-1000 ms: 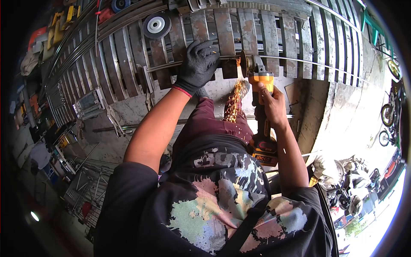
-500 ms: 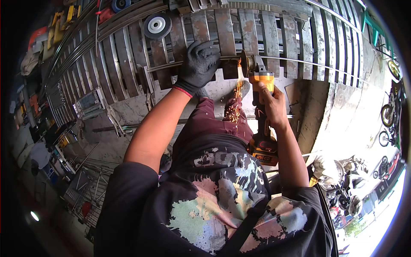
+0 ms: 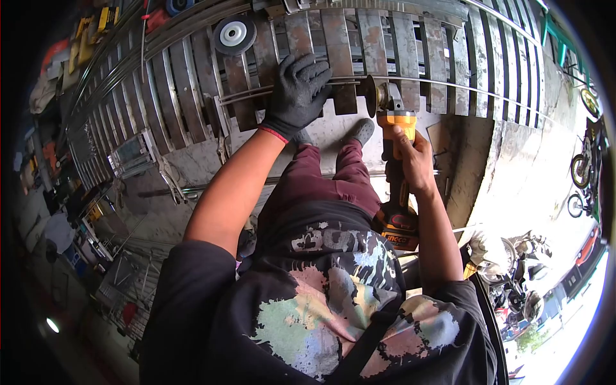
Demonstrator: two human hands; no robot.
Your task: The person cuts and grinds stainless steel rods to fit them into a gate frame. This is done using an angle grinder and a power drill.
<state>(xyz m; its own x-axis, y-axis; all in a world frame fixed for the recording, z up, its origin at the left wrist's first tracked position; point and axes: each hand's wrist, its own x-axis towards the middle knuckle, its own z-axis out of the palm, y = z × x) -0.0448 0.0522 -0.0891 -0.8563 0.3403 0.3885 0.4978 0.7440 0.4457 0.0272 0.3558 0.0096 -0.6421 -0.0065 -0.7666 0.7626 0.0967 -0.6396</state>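
Note:
My left hand (image 3: 298, 95), in a black glove, presses flat on a thin metal rod (image 3: 449, 86) that lies across a curved frame of rusty flat steel slats (image 3: 192, 83). My bare right hand (image 3: 414, 157) grips the body of an orange cordless angle grinder (image 3: 394, 173). Its disc (image 3: 371, 90) stands on edge at the rod, just right of my left hand. No sparks show. My maroon trouser legs and grey shoes (image 3: 359, 131) are below the slats on the concrete floor.
A loose grinding disc (image 3: 234, 33) lies on the slats at the upper left. Locking pliers (image 3: 170, 179), rods and tools litter the floor to the left. Motorbikes (image 3: 532, 276) and bicycles (image 3: 581, 170) stand at the right by a street.
Sparks flew down from the grinder disc in both earlier frames; none show now. The grinder and my right hand have shifted slightly right and up. My left hand stays on the rod.

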